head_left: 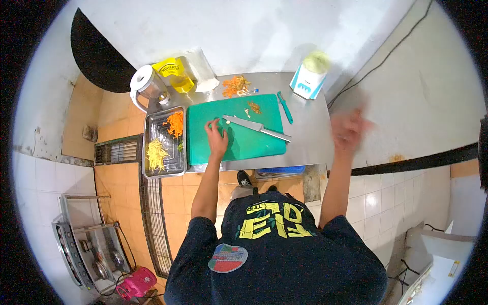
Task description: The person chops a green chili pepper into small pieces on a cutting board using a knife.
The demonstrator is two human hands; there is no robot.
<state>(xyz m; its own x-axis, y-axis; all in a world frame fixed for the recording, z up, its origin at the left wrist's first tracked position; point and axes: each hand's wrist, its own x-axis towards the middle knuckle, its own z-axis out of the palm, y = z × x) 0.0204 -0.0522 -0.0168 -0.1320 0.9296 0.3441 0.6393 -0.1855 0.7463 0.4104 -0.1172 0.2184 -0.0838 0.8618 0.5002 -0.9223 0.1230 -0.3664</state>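
My left hand (217, 140) is over the left part of a green cutting board (203, 109), fingers bent and apart, with nothing visible between them. Just right of its fingertips lies a large knife (256, 127), slanting across the board with its handle toward the right edge. A small pale piece (227, 122) sits by the blade near its tip. Further up the board are a brown chopped heap (254, 107) and some white bits (247, 112). Blurred by motion, my right hand (349, 128) is off the table's right edge, apart from everything on it.
Left of the board, a metal tray (165, 109) holds orange shreds (175, 124) and pale yellow strips (156, 155). Behind stand a blender jug (150, 86), a yellow pouch (174, 74) and peelings (236, 86). A green-handled peeler or knife (285, 109) and a white-and-blue box (308, 79) are on the right.
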